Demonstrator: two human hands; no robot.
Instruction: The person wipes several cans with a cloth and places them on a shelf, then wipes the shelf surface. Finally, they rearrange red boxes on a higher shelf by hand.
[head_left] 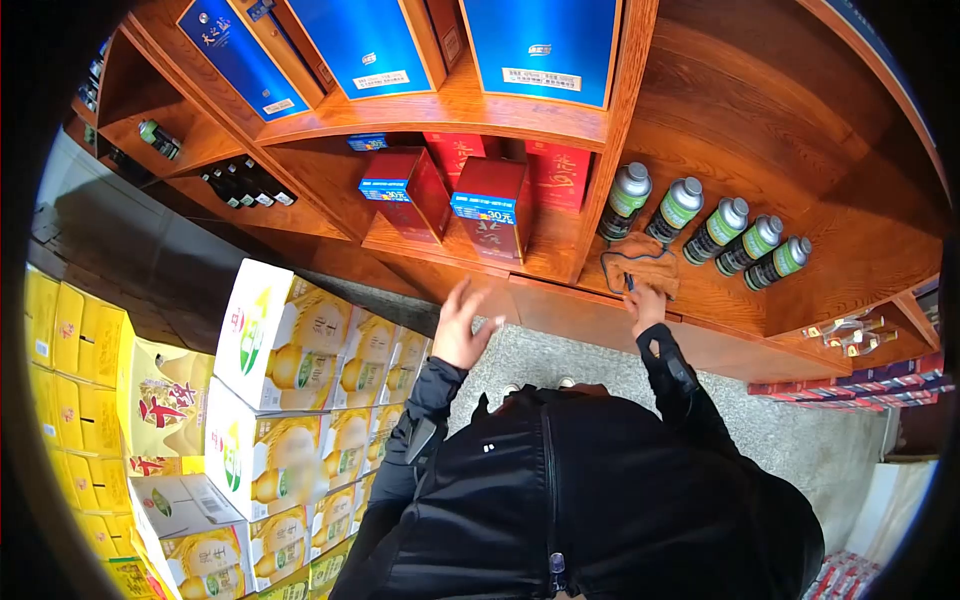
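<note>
My right hand (647, 306) is closed on a brown cloth (650, 268) with dark edging, which lies on the wooden shelf (720, 300) at the right. Just behind the cloth stand several silver-topped cans (676, 210) with green and black labels, in a slanting row. My left hand (466, 328) is raised with its fingers apart and holds nothing. It is in front of the shelf's edge, below the red boxes (490, 205) and beside the stacked cartons.
White and yellow cartons (285, 400) are stacked at the left. Large blue boxes (545, 50) stand on the upper shelf. Small bottles (245, 185) lie in the left compartments. Red packs (850, 388) are piled at the lower right, above the grey floor (800, 430).
</note>
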